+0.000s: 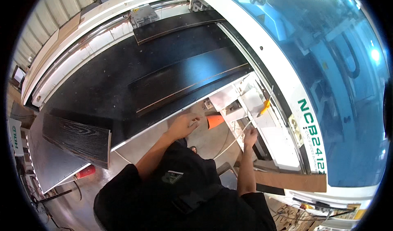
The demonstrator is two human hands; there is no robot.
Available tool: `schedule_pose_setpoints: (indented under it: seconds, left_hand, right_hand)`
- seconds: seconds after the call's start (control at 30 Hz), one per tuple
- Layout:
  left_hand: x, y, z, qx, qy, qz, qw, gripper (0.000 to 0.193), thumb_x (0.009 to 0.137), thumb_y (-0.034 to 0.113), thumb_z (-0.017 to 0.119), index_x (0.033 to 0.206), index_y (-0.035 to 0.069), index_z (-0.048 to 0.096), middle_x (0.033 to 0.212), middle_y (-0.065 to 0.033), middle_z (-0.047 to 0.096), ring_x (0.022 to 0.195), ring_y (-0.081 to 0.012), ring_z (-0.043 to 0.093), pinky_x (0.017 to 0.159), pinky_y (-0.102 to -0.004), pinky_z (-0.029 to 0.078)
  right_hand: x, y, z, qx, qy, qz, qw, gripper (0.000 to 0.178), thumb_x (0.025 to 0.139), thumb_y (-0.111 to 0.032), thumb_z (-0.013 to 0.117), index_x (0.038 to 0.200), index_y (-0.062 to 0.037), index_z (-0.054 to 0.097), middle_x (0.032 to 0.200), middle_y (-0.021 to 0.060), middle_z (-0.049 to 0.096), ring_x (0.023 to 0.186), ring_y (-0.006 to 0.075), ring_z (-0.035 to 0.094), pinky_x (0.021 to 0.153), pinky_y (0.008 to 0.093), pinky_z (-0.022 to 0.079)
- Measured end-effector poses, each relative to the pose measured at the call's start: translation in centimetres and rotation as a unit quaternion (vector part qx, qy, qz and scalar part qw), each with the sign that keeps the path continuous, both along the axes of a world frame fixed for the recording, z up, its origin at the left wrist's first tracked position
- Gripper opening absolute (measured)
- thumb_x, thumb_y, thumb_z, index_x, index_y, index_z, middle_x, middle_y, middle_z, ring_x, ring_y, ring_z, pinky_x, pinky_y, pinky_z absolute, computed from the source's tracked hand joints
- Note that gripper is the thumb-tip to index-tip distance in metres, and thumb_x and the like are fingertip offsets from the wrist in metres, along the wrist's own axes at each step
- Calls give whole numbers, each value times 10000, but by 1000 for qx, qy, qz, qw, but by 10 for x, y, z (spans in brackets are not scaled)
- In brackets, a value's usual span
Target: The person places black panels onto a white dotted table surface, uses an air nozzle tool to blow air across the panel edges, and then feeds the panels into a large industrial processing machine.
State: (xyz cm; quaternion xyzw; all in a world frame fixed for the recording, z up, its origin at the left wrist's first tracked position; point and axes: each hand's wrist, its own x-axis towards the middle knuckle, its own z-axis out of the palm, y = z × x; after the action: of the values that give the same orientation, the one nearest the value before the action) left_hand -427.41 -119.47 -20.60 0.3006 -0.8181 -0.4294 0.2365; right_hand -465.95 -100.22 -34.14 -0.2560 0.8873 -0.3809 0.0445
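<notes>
Curls the left hand (184,126) partway, fingers bent inward, near the front edge of the black table (90,87) and just left of an orange piece (215,121), with no way to tell if gripping anything. Bends the right hand (250,137) into a loose fist beside the pale hose (224,150) leading up toward a yellow-handled tool (265,107), too small in view to tell whether holding it. Has a dark board (188,79) lying mid-table beyond the hands, and a wood-grained plank (77,139) at table's left, one corner jutting past the near edge.
</notes>
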Motion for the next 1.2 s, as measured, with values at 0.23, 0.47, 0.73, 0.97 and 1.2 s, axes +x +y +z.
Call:
schedule_pose_setpoints:
  seconds: [0.23, 0.47, 0.73, 0.97, 1.2]
  left_hand:
    - [-38, -73, 38, -52, 69, -3, 996, 336, 954, 236, 656, 1240, 66, 701, 1226, -189, 713, 1113, -394, 668, 969, -481, 527]
    - [-52, -124, 52, -26, 29, 57, 998, 302, 964, 176, 660, 1234, 49, 711, 1200, -164, 726, 1140, -355, 667, 1012, -449, 506]
    - [-31, -168, 29, -153, -12, 268, 951, 274, 902, 118, 706, 1175, 96, 722, 1218, -119, 687, 1208, -346, 594, 1066, -474, 439]
    - [-52, -202, 17, -181, -220, 355, 890, 528, 918, 237, 737, 1415, 134, 592, 1391, -153, 574, 1352, -363, 490, 1136, -536, 361]
    - [-71, -228, 10, -142, -189, 344, 909, 270, 945, 210, 688, 1187, 96, 726, 1084, -114, 680, 1066, -337, 618, 958, -459, 478]
  right_hand:
    - [-113, -87, 54, 14, 245, -35, 969, 651, 881, -289, 770, 1407, 20, 542, 1297, 284, 616, 1190, 457, 585, 1040, 534, 455]
    - [-161, -71, 48, 92, 153, -73, 981, 623, 947, -489, 711, 1340, -7, 671, 1125, 245, 748, 987, 405, 740, 817, 480, 581]
    - [-115, -147, 140, -245, 48, 74, 965, 461, 1051, -375, 639, 1232, 49, 658, 1034, 124, 745, 769, 192, 689, 690, 335, 568]
    - [-65, -193, 108, 8, -272, 335, 902, 356, 1081, -363, 559, 1085, -21, 656, 827, 42, 663, 663, 135, 603, 585, 312, 523]
    - [30, -185, 125, 4, -369, 557, 744, 357, 1039, -342, 662, 1215, -32, 683, 901, 29, 679, 757, 102, 629, 709, 286, 507]
